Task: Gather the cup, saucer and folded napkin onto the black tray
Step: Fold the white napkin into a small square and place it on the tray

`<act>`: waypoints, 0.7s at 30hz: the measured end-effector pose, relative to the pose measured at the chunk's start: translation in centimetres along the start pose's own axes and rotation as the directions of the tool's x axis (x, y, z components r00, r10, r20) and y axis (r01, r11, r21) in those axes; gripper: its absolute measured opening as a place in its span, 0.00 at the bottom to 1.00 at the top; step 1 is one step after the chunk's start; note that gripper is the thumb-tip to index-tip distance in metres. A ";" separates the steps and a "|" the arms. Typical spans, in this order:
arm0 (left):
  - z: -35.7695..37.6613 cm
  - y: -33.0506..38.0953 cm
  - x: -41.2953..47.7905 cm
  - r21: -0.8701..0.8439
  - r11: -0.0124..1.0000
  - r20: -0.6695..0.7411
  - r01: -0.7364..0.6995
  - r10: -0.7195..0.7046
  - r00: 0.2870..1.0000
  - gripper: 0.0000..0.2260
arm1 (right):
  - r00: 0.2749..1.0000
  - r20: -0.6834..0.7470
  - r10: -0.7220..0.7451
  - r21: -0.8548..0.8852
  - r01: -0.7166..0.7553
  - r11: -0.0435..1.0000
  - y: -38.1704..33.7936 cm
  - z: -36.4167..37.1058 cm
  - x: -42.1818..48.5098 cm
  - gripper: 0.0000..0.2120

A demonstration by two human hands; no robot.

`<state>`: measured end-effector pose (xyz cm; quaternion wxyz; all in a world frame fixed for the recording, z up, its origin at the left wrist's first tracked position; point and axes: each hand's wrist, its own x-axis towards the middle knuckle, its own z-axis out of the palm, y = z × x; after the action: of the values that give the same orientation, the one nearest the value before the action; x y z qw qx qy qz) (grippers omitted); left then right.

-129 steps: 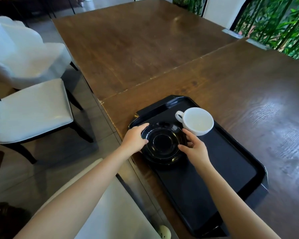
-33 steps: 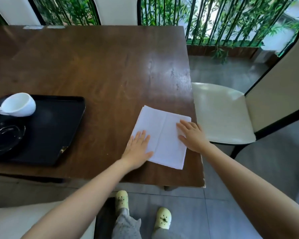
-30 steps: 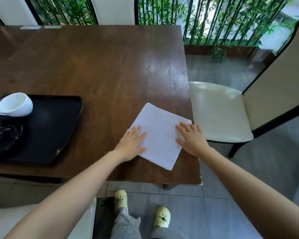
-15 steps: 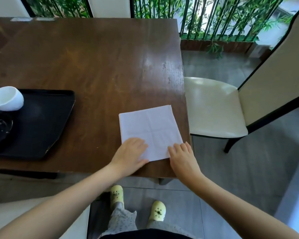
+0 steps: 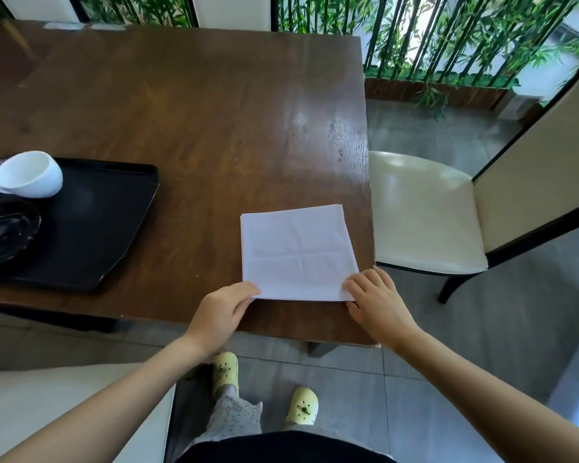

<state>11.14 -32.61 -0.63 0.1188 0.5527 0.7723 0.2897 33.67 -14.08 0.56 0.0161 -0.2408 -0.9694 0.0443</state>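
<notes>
- Napkin (image 5: pixel 296 252) lies flat at the bench's (image 5: pixel 194 105) right end, well apart from the tray (image 5: pixel 91 225) on the left, where the cup (image 5: pixel 27 175) and saucer (image 5: pixel 4 232) sit.
- Left hand (image 5: pixel 219 312) pinches its near-left corner; right hand (image 5: pixel 375 302), fingers loosely spread, touches the near-right corner.
- Carry goes leftward; left hand is nearer the tray.

Bare table (image 5: pixel 194 202) (napkin (image 5: pixel 296 252) to tray (image 5: pixel 114 228))

Left hand (image 5: pixel 222 312) palm down, fingers pinching together, right hand (image 5: pixel 376 302) palm down, fingers loosely spread, both forearms extended forward
</notes>
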 end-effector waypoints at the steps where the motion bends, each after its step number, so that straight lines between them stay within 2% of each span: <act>1: -0.3 0.0 0.2 -0.060 0.996 0.002 0.059 -0.059 0.998 0.10 | 0.999 -0.030 -0.016 0.035 0.017 0.999 0.4 0.0 0.1 0.09; 4: -1.1 -0.2 1.0 -0.167 0.971 0.033 0.174 -0.171 0.985 0.09 | 0.997 -0.068 -0.036 0.249 0.052 0.967 1.5 -0.2 0.6 0.05; 6: -1.4 -0.4 1.7 -0.215 0.948 0.033 0.235 -0.233 0.972 0.09 | 0.995 -0.096 0.020 0.433 0.024 0.901 2.3 -0.4 1.4 0.02; 8: -1.6 -0.8 2.5 -0.273 0.915 0.017 0.297 -0.304 0.953 0.09 | 0.990 -0.054 0.130 0.607 -0.071 0.792 2.8 -0.7 2.3 0.01; 11: -1.7 -1.2 4.2 -0.367 0.857 -0.007 0.362 -0.392 0.920 0.07 | 0.958 0.065 0.279 0.784 -0.222 0.580 3.0 -1.4 4.3 0.05; 13: -1.5 -1.2 5.6 -0.445 0.808 -0.053 0.387 -0.454 0.889 0.06 | 0.928 0.091 0.362 0.834 -0.270 0.481 2.8 -1.5 6.2 0.07; 15: -1.2 -1.2 7.2 -0.499 0.770 -0.109 0.398 -0.511 0.852 0.07 | 0.891 0.088 0.446 0.849 -0.302 0.434 2.5 -1.3 8.2 0.11; 18: -0.4 -1.2 9.9 -0.485 0.762 -0.191 0.429 -0.571 0.798 0.08 | 0.828 0.050 0.559 0.846 -0.332 0.417 1.6 -0.4 11.1 0.17; 21: 0.6 -1.2 12.4 -0.426 0.767 -0.290 0.480 -0.618 0.731 0.09 | 0.746 0.021 0.666 0.808 -0.404 0.428 1.0 0.6 13.4 0.15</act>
<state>6.02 -21.26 -0.18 0.1224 0.1942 0.8508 0.4727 22.23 -6.95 0.01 0.2504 -0.5122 -0.7066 0.4192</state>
